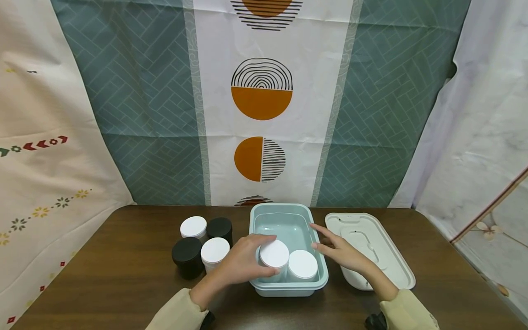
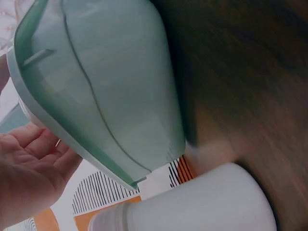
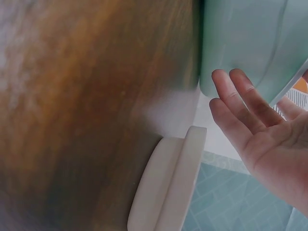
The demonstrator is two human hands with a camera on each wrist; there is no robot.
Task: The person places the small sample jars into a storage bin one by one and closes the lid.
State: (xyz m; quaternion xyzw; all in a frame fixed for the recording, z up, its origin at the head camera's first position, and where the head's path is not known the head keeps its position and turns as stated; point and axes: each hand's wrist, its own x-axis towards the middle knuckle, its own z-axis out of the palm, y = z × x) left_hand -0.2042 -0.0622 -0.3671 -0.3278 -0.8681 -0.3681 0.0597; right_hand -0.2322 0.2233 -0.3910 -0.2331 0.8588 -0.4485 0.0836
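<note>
In the head view a pale blue-green plastic tub [image 1: 321, 277] stands on the table, holding two white-lidded jars at its near end. My left hand [image 1: 243, 259] reaches over the tub's left rim and grips the left jar [image 1: 274, 253], thumb on the near side and fingers on the far side. Beside it sits the other jar [image 1: 303, 264], upright. At the tub's right rim my right hand [image 1: 344, 252] holds nothing, its fingers spread; the right wrist view shows those fingers [image 3: 228, 89] extended along the tub's outer wall. The rim hides most of the gripped jar in the left wrist view.
Left of the tub are two jars with white lids [image 1: 215, 250] and two black jars [image 1: 187, 254], grouped closely. A whitish rectangular lid [image 1: 392, 256] lies on the brown table [image 1: 136, 275] to the right, under my right forearm. A patterned curtain [image 1: 165, 114] hangs behind.
</note>
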